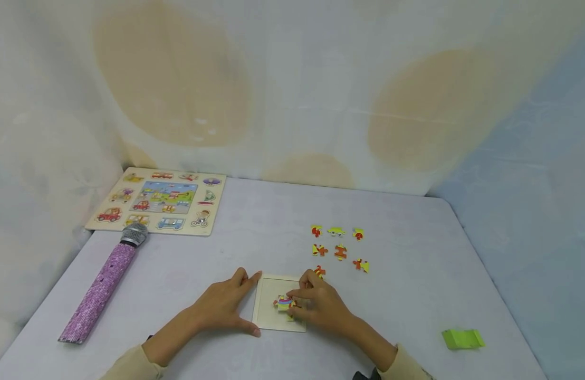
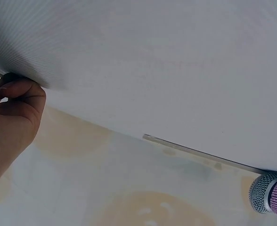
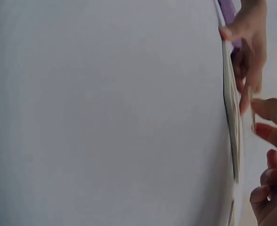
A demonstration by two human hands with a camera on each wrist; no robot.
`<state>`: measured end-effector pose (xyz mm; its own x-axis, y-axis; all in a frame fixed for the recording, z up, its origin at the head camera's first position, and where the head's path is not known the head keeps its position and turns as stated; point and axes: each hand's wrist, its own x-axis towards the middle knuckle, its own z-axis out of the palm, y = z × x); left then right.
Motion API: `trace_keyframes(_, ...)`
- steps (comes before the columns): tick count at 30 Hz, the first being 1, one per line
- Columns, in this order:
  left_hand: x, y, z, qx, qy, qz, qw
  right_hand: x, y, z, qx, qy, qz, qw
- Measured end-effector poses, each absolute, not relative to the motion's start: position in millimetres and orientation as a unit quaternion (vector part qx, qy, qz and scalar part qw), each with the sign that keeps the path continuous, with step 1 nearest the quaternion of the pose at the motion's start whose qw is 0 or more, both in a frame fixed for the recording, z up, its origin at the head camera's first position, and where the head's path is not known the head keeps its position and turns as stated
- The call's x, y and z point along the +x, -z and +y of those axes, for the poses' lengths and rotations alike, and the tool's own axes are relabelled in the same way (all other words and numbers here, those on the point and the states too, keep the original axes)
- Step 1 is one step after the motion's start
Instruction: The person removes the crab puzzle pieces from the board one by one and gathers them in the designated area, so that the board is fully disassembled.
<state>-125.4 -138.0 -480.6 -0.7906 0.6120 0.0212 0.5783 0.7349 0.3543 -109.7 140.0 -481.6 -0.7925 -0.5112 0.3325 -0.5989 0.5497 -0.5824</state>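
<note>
A small square puzzle tray with a pale raised border lies on the table. My left hand rests along its left side, index finger at the far corner and thumb at the near corner. Over the tray, my right hand pinches a striped puzzle piece between thumb and fingers; in the right wrist view that piece appears edge-on, slightly above the tray. A bit of yellow shows below the held piece, partly hidden by my right hand. Several loose red, orange and yellow puzzle pieces lie beyond the tray.
A wooden vehicle puzzle board lies at the back left. Close to it is a microphone with a sparkly purple handle. A green block sits at the right front. Patterned cloth hangs behind the table.
</note>
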Motion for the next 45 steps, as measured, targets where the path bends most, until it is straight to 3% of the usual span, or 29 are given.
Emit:
trace_keyframes(8,-125,479,-138,0.312,-0.178,0.931,0.062,-116,481,182,0.315,-0.354,-0.876,0.092)
trace_keyframes(24,-125,479,-138,0.305,-0.17,0.935,0.066,-137,475,247,0.221,-0.294,-0.926,0.084)
trace_keyframes(38,-125,480,-138,0.311,-0.173,0.933,0.053,-141,478,250,0.186,-0.284,-0.939,0.046)
trace_keyframes(45,-125,481,-139,0.305,-0.171,0.935,0.058,-130,470,226,0.202,-0.303,-0.93,0.052)
